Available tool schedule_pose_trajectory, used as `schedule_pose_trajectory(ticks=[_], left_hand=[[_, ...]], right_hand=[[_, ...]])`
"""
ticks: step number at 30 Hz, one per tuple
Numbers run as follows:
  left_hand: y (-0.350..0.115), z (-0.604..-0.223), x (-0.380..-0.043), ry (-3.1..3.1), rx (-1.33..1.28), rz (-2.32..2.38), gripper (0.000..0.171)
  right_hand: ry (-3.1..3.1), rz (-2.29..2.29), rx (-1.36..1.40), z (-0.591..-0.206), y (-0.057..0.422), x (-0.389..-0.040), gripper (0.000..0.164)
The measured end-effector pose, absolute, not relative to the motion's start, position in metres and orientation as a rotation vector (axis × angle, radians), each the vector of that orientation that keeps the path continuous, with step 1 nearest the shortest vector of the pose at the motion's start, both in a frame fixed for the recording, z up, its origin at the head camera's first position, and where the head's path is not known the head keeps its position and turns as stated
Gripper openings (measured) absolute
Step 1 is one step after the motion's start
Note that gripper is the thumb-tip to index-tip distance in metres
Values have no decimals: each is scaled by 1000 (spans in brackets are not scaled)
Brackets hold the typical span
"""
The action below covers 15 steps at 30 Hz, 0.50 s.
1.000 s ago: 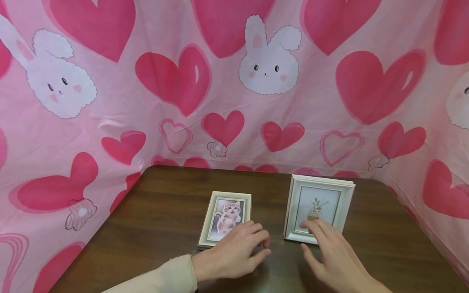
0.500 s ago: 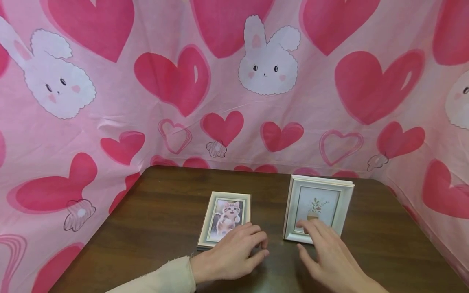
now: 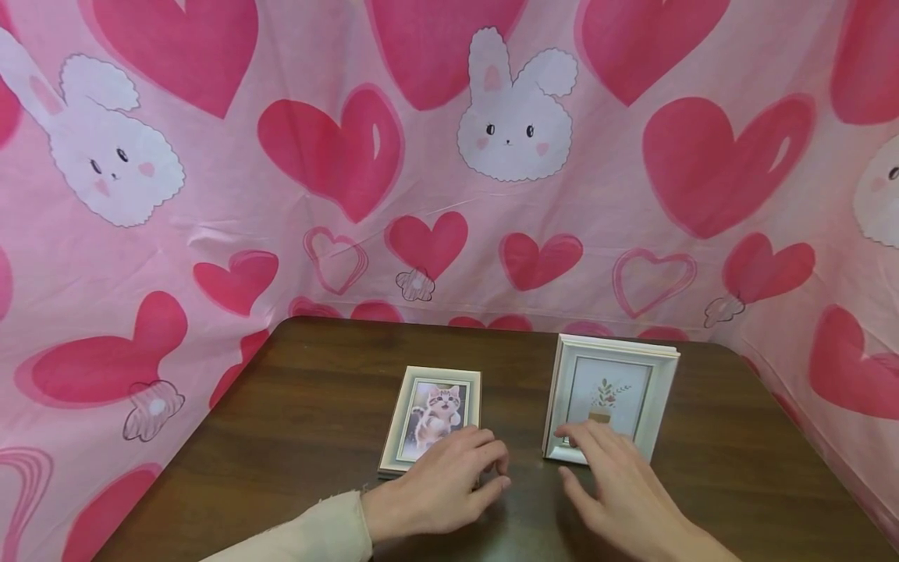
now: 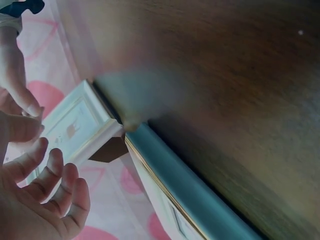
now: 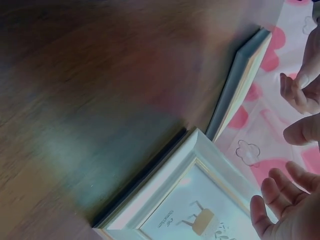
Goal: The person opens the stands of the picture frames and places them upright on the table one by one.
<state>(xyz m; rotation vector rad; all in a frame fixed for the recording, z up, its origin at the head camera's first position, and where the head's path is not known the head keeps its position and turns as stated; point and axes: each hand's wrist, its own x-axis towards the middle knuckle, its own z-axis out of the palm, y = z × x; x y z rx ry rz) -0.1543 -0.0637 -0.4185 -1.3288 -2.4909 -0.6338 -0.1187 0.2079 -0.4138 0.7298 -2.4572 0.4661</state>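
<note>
A cream picture frame with a kitten photo [image 3: 437, 406] lies at a low slant on the table, left of centre. My left hand [image 3: 449, 482] hovers over its lower right corner, fingers loosely bent, holding nothing. To the right, a larger white picture frame with a potted-plant print [image 3: 611, 382] stands upright, leaning back slightly. In front of its lower part is my right hand [image 3: 621, 488], thumb and fingers apart with nothing between them. The left wrist view shows the relaxed left fingers [image 4: 65, 190] beside the kitten frame's edge [image 4: 185, 185]. Right fingers [image 5: 280, 195] overlap the plant frame [image 5: 150, 200] in the right wrist view.
Both frames stand on a dark brown wooden table [image 3: 316, 390] with rounded back corners. Pink cloth [image 3: 435, 187] printed with hearts and rabbits hangs close behind the table and along both sides.
My right hand has drifted a little left across the front of the plant frame. The left hand has shifted slightly left. Both picture frames stay in place.
</note>
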Motion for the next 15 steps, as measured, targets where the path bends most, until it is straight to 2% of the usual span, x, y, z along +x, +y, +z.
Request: schedule_pose_trajectory(ticks=[15], left_hand=[[-89,-415,-161,-2559,-1214,-675,10]], right_hand=[[-2499,582,758,-413,187,-128,48]])
